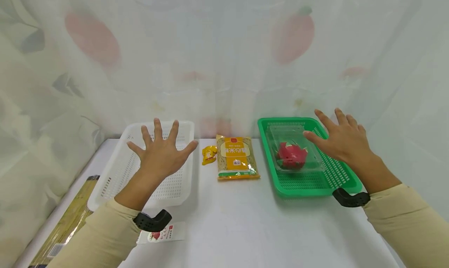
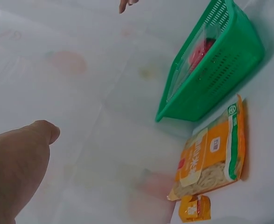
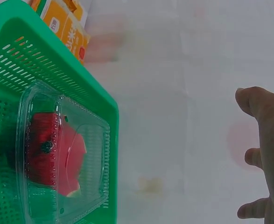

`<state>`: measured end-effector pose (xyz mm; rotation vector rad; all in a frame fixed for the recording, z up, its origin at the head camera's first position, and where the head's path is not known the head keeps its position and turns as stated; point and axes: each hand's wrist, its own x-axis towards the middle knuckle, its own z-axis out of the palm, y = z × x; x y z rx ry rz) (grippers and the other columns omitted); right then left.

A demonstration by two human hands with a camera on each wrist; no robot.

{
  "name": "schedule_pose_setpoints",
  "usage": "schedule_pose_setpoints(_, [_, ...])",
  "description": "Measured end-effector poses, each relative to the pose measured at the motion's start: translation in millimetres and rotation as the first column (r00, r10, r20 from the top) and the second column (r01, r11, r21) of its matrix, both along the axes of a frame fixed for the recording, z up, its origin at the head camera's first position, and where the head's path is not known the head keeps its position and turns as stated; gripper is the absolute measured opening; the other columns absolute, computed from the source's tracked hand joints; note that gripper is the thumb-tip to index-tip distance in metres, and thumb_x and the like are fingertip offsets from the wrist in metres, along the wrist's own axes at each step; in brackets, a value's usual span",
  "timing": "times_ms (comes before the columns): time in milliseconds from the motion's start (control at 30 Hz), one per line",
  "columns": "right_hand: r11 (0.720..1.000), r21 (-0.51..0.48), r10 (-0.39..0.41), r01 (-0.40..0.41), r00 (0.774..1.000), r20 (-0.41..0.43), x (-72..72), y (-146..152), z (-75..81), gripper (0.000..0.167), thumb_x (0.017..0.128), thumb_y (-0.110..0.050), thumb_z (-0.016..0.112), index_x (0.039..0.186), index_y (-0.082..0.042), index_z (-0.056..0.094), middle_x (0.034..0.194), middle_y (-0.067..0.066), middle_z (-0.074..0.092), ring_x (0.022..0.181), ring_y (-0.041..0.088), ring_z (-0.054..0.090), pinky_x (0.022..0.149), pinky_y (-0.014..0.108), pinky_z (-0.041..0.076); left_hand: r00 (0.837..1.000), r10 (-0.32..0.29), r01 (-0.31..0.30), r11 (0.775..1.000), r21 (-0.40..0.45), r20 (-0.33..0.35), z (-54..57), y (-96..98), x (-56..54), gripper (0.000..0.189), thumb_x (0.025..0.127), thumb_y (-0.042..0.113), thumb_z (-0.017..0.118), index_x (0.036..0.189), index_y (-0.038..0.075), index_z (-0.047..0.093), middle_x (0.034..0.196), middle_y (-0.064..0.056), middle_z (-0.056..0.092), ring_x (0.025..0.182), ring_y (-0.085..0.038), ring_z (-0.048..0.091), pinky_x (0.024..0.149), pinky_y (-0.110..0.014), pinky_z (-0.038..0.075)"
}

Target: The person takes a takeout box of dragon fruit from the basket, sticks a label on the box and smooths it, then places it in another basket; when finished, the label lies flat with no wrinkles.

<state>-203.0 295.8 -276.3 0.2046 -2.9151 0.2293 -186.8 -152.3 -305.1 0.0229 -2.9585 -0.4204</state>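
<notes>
My left hand [image 1: 159, 157] is raised over the white basket [image 1: 140, 199] with its fingers spread and nothing in its grasp. On the other side, my right hand [image 1: 345, 141] hovers above the right part of the green basket [image 1: 298, 192], fingers also spread and holding nothing. Inside that basket a clear plastic box [image 3: 97, 140] contains a red dragon fruit [image 1: 292, 155]. Between the baskets lies an orange-and-clear bag of noodles [image 1: 237, 158], with a small yellow packet [image 1: 209, 155] close to its left side.
A long flat package of yellowish strips [image 1: 70, 225] lies along the table's left edge, partly behind the left sleeve. A white card [image 1: 168, 233] with a red fruit print sits in front of the white basket. Pale printed curtains [image 1: 210, 57] surround the table.
</notes>
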Motion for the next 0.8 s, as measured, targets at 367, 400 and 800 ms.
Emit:
schedule_pose_setpoints(367, [0.999, -0.037, -0.014, 0.013, 1.0, -0.013, -5.5, 10, -10.0, 0.084, 0.091, -0.068, 0.041, 0.155, -0.019, 0.019, 0.149, 0.035, 0.016, 0.13, 0.059, 0.017, 0.093, 0.076, 0.016, 1.0, -0.027, 0.027, 0.999, 0.024, -0.01, -11.3, 34.0, -3.7, 0.104, 0.077, 0.089, 0.022, 0.156, 0.022, 0.016, 0.157, -0.023, -0.007, 0.137, -0.051, -0.014, 0.088, -0.077, -0.017])
schedule_pose_setpoints(400, [0.999, -0.041, -0.015, 0.014, 1.0, -0.012, -6.1, 11, -10.9, 0.084, 0.091, -0.067, 0.042, 0.155, -0.019, 0.019, 0.149, 0.035, 0.017, 0.13, 0.059, 0.017, 0.093, 0.076, 0.017, 0.999, -0.031, 0.031, 0.999, 0.027, -0.01, -12.7, 37.3, -4.2, 0.103, 0.077, 0.088, 0.022, 0.156, 0.023, 0.016, 0.157, -0.023, -0.007, 0.137, -0.051, -0.013, 0.088, -0.077, -0.017])
schedule_pose_setpoints(800, [0.993, -0.114, -0.01, 0.007, 1.0, -0.03, -10.5, 24, -20.7, 0.08, 0.093, -0.06, 0.045, 0.154, -0.015, 0.022, 0.148, 0.035, 0.019, 0.126, 0.062, 0.022, 0.089, 0.079, 0.019, 0.992, -0.092, 0.099, 0.992, 0.08, -0.085, -29.8, 73.5, -3.8, 0.093, 0.083, 0.081, 0.033, 0.155, 0.023, 0.023, 0.158, -0.02, 0.003, 0.14, -0.05, -0.001, 0.092, -0.078, -0.008])
